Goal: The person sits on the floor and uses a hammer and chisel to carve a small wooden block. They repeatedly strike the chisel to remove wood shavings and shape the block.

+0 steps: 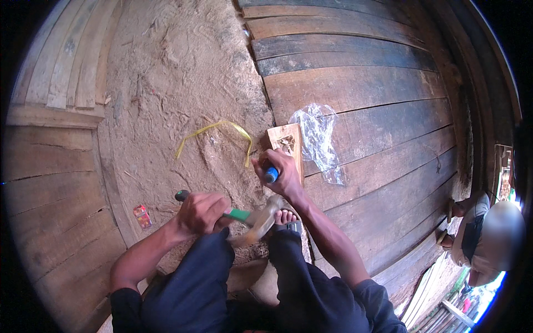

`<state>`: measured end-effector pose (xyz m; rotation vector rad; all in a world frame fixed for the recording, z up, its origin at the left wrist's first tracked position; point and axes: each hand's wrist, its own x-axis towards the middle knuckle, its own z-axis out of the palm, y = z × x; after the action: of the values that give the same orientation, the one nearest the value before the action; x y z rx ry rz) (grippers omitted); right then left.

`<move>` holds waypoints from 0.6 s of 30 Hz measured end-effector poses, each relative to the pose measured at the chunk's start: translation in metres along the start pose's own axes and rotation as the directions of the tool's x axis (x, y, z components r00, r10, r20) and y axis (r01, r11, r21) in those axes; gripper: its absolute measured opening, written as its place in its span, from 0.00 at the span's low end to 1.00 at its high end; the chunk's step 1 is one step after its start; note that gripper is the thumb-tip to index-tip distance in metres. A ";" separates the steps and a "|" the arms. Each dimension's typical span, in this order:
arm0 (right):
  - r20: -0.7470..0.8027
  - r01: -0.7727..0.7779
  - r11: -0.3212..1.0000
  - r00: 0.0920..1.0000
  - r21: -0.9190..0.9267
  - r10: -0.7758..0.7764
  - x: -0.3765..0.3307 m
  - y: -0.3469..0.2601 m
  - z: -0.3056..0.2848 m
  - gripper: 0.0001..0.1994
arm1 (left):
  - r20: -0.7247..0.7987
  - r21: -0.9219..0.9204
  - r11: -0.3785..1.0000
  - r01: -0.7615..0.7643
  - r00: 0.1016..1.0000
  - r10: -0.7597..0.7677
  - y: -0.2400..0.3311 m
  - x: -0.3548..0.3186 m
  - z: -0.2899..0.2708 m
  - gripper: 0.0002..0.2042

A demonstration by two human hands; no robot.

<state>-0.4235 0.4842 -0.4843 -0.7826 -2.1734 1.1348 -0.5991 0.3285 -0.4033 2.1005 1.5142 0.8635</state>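
My left hand (pixel 205 212) is closed around the handle of a hammer (pixel 240 215), green with a dark end. Its head is smeared by motion and hangs near my right foot, below my right hand. My right hand (pixel 281 171) grips a blue-handled chisel (pixel 271 175), whose blade is hidden behind the fingers. Just beyond that hand lies a pale wooden block (pixel 297 145), with a rough hollow cut in its top and wood chips in the hollow. The near part of the block is covered by my hand and forearm.
Crumpled clear plastic (pixel 319 133) lies beside the block on the plank floor (pixel 361 89). On the sandy ground (pixel 166 66) are a yellow strap (pixel 222 123) and a small red packet (pixel 142 216). Another person (pixel 472 233) is at the far right, near an opening.
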 end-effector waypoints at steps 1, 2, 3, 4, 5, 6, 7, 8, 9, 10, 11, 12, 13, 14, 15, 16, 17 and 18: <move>0.021 0.022 1.000 1.000 0.014 -0.022 0.000 0.002 0.001 0.08 | 0.033 0.041 0.998 0.052 0.998 -0.053 -0.002 -0.001 0.004 0.13; 0.041 0.043 0.999 0.998 0.029 -0.044 0.000 0.005 0.003 0.08 | 0.063 0.084 0.991 0.102 0.992 -0.108 -0.004 -0.001 0.007 0.12; 0.061 0.063 0.997 0.996 0.041 -0.065 0.001 0.007 0.003 0.07 | 0.090 0.125 0.981 0.149 0.983 -0.161 -0.005 0.000 0.010 0.12; 0.085 0.062 0.996 0.994 0.060 -0.067 0.000 0.009 0.002 0.07 | 0.073 0.082 0.990 0.118 0.990 -0.124 -0.003 0.003 0.006 0.11; 0.083 0.055 0.997 0.995 0.061 -0.060 -0.001 0.010 0.002 0.07 | 0.044 0.059 0.995 0.078 0.996 -0.080 -0.003 0.002 0.007 0.12; 0.080 0.048 0.997 0.995 0.066 -0.054 0.000 0.010 0.001 0.07 | 0.015 0.039 0.998 0.038 0.999 -0.039 -0.004 -0.002 0.007 0.13; 0.077 0.042 0.997 0.996 0.071 -0.048 0.000 0.009 0.001 0.08 | -0.015 0.021 1.000 -0.001 1.000 0.002 -0.006 -0.004 0.007 0.14; 0.096 0.028 0.996 0.995 0.084 -0.036 0.001 0.010 -0.001 0.08 | 0.013 0.050 0.998 0.045 0.999 -0.046 -0.007 -0.005 0.009 0.15; 0.116 0.012 0.995 0.993 0.094 -0.023 0.002 0.010 -0.006 0.08 | 0.039 0.076 0.993 0.091 0.995 -0.094 -0.008 -0.005 0.013 0.16; 0.137 -0.004 0.994 0.991 0.105 -0.011 0.003 0.010 -0.008 0.08 | 0.064 0.105 0.985 0.136 0.988 -0.143 -0.008 -0.005 0.016 0.18; 0.129 0.009 0.995 0.991 0.100 -0.022 0.004 0.011 -0.006 0.07 | 0.045 0.084 0.987 0.138 0.989 -0.143 -0.007 -0.006 0.015 0.18; 0.119 0.020 0.996 0.992 0.090 -0.031 0.005 0.012 -0.006 0.07 | 0.027 0.062 0.989 0.135 0.990 -0.137 -0.004 -0.003 0.014 0.18; 0.109 0.032 0.996 0.993 0.080 -0.040 0.005 0.013 -0.006 0.07 | 0.008 0.039 0.991 0.132 0.991 -0.132 -0.002 -0.001 0.012 0.18; 0.107 0.037 0.997 0.993 0.069 -0.044 0.004 0.014 -0.006 0.07 | 0.004 0.041 0.997 0.068 0.998 -0.069 -0.001 0.001 0.009 0.16; 0.106 0.043 0.997 0.993 0.061 -0.050 0.004 0.014 -0.006 0.07 | 0.021 0.050 0.996 0.076 0.997 -0.077 -0.002 0.001 0.008 0.16; 0.104 0.050 0.997 0.993 0.054 -0.055 0.004 0.013 -0.006 0.07 | 0.038 0.060 0.995 0.083 0.996 -0.085 -0.003 0.001 0.008 0.16; 0.129 0.036 0.998 0.991 0.055 -0.043 0.004 0.014 -0.006 0.07 | 0.054 0.070 0.993 0.090 0.994 -0.094 -0.003 0.000 0.008 0.15; 0.156 0.022 0.998 0.987 0.057 -0.031 0.004 0.014 -0.006 0.08 | 0.034 0.062 0.991 0.117 0.992 -0.119 -0.004 0.000 0.010 0.15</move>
<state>-0.4190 0.4972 -0.4924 -0.6581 -2.2623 1.2757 -0.5950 0.3303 -0.4131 2.0334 1.6447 0.7416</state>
